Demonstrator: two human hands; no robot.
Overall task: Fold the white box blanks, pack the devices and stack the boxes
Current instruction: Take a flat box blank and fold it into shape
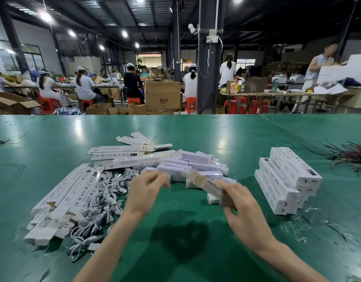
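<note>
My right hand [241, 202] grips a long white box [206, 183] with its open brown-lined end pointing up and to the left, above the green table [175, 231]. My left hand [146, 188] hovers beside that end with fingers loosely curled and holds nothing. Behind my hands lies a heap of white devices [195, 163]. Flat white box blanks [67, 198] lie at the left, more blanks [126, 153] farther back. A stack of packed boxes [285, 180] stands at the right.
A tangle of white cables [106, 202] lies between the left blanks and my left arm. Clear plastic scraps [301, 224] litter the table near the stack. Dark wires [350, 157] lie at the far right. Seated workers and cardboard cartons [163, 95] fill the hall beyond the table.
</note>
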